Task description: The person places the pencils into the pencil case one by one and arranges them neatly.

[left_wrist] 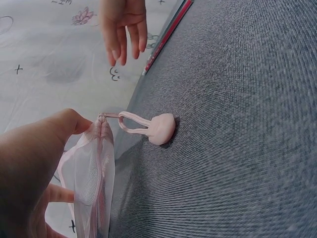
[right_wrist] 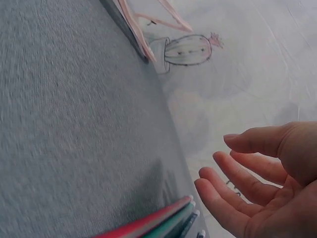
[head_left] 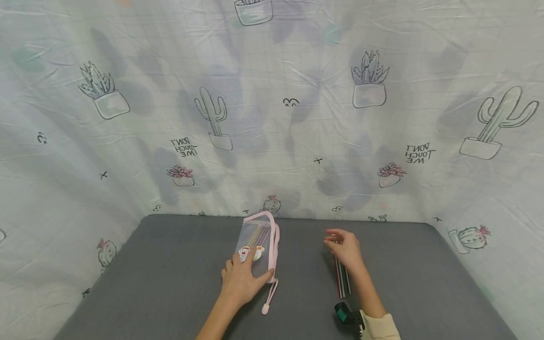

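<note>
A see-through mesh pencil pouch (head_left: 260, 238) with pink trim lies on the grey table, colored pencils and cartoon stickers showing through it. My left hand (head_left: 241, 282) rests on its lower part, fingers spread, the thumb touching the zipper edge. From that zipper end hangs a pink pull (left_wrist: 162, 129). Farther right, my right hand (head_left: 345, 248) hovers over several loose colored pencils (head_left: 341, 278). In the right wrist view its fingers (right_wrist: 237, 186) are loosely bent, apart from the pencils (right_wrist: 158, 218), with nothing between them. The far pencil ends are partly hidden by this hand in the head view.
A pale curtain (head_left: 297, 118) printed with potted cacti stands behind and beside the table (head_left: 170, 264). Near the right sleeve (head_left: 380, 327), a black and green wrist device (head_left: 345, 314) is strapped on. Grey tabletop separates the pouch from the loose pencils.
</note>
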`<state>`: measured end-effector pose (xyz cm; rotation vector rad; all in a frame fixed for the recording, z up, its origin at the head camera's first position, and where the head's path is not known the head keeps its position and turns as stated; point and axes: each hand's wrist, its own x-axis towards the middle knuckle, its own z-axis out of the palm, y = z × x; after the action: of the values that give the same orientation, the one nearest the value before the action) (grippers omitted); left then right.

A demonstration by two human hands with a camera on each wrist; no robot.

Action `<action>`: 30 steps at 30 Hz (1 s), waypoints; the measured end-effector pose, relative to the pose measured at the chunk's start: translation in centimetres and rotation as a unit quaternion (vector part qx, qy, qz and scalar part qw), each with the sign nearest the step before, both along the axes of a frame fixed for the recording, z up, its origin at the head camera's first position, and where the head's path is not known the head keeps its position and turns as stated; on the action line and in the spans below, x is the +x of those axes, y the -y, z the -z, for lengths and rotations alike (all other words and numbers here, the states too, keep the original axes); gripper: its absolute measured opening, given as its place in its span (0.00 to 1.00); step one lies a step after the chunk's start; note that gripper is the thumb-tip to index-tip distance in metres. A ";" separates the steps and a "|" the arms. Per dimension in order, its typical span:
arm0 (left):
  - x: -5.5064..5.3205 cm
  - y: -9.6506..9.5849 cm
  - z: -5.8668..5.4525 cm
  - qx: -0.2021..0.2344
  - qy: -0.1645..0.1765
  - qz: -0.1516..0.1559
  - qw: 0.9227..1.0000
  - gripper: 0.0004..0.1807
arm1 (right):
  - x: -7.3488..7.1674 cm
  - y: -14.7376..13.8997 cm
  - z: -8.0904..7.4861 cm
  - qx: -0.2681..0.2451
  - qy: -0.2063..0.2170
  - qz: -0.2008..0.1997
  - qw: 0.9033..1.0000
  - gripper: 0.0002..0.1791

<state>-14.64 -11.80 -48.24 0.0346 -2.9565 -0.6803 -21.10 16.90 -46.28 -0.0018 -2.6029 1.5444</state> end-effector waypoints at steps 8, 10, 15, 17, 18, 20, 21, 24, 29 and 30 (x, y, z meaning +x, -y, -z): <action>0.1 0.0 -0.1 0.003 0.004 -0.001 1.000 0.48 | 0.1 -0.7 -0.2 0.029 0.013 0.017 0.999 0.19; 0.0 0.0 -0.1 0.003 0.005 -0.001 1.000 0.48 | 0.0 -0.7 -0.2 0.033 0.021 0.017 0.999 0.19; 0.0 -0.1 0.0 0.002 0.006 -0.001 1.000 0.48 | -0.1 -0.5 -0.2 0.029 0.048 0.009 0.998 0.21; 0.0 -0.1 0.0 0.003 0.007 -0.001 1.000 0.48 | -0.1 -0.5 -0.1 0.028 0.055 0.006 0.998 0.21; 0.0 0.0 0.0 0.003 0.007 -0.001 1.000 0.48 | -0.1 -0.4 -0.1 0.030 0.057 0.006 0.998 0.21; 0.0 0.0 0.0 0.004 0.007 -0.001 1.000 0.48 | 0.0 -0.4 -0.1 0.032 0.059 0.005 0.998 0.22; 0.0 0.0 -0.1 0.005 0.008 -0.001 1.000 0.48 | 0.0 -0.3 -0.1 0.034 0.060 0.004 0.998 0.22; 0.0 0.0 -0.1 0.006 0.008 0.000 1.000 0.48 | 0.0 -0.2 0.0 0.040 0.066 0.005 0.997 0.23; 0.0 0.0 0.0 0.007 0.005 0.001 1.000 0.48 | 0.0 0.2 0.2 0.055 0.075 0.002 0.996 0.25; 0.0 0.0 0.0 0.007 0.004 0.001 1.000 0.48 | 0.0 0.3 0.2 0.057 0.075 0.001 0.996 0.25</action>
<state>-14.61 -11.81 -48.19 0.0363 -2.9593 -0.7020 -21.14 16.62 -46.50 -0.1157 -2.8013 1.4462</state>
